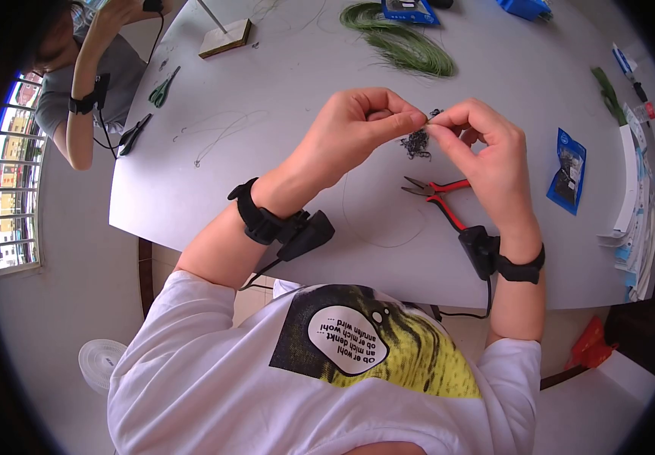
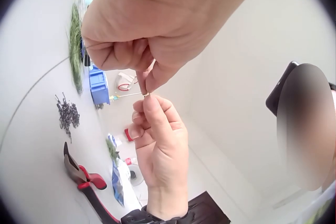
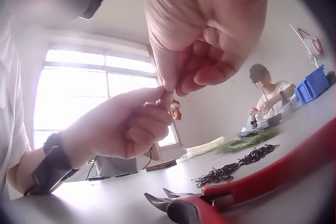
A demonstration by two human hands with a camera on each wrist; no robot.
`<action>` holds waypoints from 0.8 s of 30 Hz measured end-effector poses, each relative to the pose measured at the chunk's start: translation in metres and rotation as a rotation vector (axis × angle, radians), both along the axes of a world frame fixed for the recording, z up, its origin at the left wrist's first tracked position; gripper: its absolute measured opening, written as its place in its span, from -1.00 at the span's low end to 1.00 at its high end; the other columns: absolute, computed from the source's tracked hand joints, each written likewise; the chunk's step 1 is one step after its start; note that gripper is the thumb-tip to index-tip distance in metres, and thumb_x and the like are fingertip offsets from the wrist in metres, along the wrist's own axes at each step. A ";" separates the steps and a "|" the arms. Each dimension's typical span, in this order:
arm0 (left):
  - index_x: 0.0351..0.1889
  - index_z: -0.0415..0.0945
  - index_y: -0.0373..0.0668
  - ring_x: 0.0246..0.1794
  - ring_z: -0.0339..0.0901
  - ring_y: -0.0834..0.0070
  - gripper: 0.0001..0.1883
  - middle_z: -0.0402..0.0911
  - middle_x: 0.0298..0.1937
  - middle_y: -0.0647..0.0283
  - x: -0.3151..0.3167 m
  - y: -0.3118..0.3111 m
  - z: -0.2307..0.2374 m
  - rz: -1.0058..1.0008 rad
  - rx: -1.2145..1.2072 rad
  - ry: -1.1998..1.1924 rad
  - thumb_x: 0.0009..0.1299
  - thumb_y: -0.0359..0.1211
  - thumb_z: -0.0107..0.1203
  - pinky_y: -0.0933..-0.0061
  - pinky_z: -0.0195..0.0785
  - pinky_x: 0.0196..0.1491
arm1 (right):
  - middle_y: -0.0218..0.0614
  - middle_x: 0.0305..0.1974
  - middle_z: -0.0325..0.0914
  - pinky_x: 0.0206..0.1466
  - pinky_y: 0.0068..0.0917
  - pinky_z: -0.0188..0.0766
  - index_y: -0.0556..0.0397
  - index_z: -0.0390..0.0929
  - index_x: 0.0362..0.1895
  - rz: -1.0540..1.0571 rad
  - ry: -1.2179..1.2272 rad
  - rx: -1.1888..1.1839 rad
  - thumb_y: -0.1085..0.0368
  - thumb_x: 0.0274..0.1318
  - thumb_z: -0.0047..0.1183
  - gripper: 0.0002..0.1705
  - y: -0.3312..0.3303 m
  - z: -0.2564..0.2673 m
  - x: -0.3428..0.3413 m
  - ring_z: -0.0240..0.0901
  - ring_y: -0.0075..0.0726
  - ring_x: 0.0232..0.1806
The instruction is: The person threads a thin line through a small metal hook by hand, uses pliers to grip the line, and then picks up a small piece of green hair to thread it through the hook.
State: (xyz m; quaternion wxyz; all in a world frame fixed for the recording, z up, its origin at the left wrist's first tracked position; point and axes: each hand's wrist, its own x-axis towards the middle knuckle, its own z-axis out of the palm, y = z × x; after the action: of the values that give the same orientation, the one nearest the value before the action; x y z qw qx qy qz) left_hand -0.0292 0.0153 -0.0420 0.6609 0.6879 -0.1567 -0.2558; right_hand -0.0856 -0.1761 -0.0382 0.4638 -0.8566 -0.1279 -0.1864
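Note:
My left hand and right hand meet fingertip to fingertip above the table, each pinching between thumb and forefinger. Between the tips is a tiny pale piece, mostly covered by fingers; its kind cannot be told. Just beyond and below the hands lies a pile of small black metal bits, tangled together. Pliers with red-and-black handles rest on the table under my right hand, their jaws apart and pointing left. A thin line curves in a loop near the table's front edge.
Green strands lie at the back beside a blue packet. Another blue packet is at the right. Left are green scissors, a black-handled tool and a wooden block with a rod. Another person sits at the left edge.

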 end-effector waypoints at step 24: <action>-0.21 0.63 -0.27 -0.46 0.41 0.84 -0.76 0.63 -0.37 0.38 0.001 0.002 -0.003 -0.005 -0.076 0.007 0.42 -0.25 0.24 0.77 0.14 -0.51 | -0.46 -0.40 0.64 -0.52 -0.65 0.27 0.10 0.60 -0.34 -0.032 0.054 0.114 0.48 0.03 0.26 -0.90 0.006 -0.002 -0.003 0.47 -0.61 -0.48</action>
State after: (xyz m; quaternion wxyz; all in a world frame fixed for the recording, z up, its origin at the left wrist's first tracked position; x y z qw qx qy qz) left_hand -0.0284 0.0173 -0.0452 0.6863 0.6611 -0.1658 -0.2539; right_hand -0.0886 -0.1697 -0.0404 0.5121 -0.8354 -0.0909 -0.1777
